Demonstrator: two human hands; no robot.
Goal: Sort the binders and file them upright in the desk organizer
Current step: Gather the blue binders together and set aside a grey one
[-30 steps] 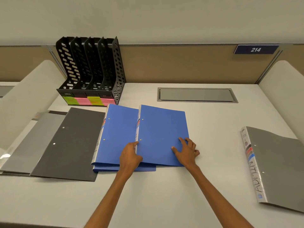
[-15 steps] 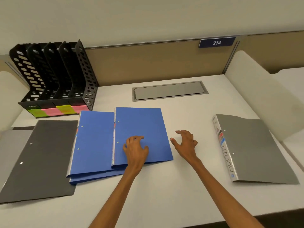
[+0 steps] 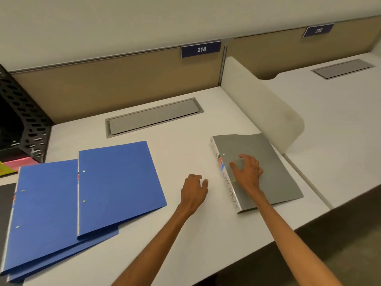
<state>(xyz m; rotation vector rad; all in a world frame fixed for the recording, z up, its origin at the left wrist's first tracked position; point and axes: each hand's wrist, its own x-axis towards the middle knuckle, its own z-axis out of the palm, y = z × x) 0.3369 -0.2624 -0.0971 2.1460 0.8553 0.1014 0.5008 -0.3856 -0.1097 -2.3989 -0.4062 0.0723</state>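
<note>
A grey binder (image 3: 276, 166) lies flat at the right of the desk, spine toward me on its left. My right hand (image 3: 246, 171) rests on its cover near the spine, fingers spread and bent. My left hand (image 3: 194, 189) hovers over the bare desk between the binders, fingers loosely curled, holding nothing. Two blue binders lie flat and overlapping at the left: one (image 3: 117, 186) on top, the other (image 3: 43, 215) beneath it. The black desk organizer (image 3: 26, 124) stands at the far left edge, only partly in view. A dark binder's corner (image 3: 6, 195) shows at the left edge.
A grey cable hatch (image 3: 152, 116) is set into the desk at the back. A white curved divider (image 3: 261, 108) stands right behind the grey binder. Pink and green labels (image 3: 12, 165) front the organizer. The desk's front edge drops off at the lower right.
My view has swung right. My right hand moved right from the bare desk onto the grey binder. My left hand left the blue binder and now hovers over the desk.
</note>
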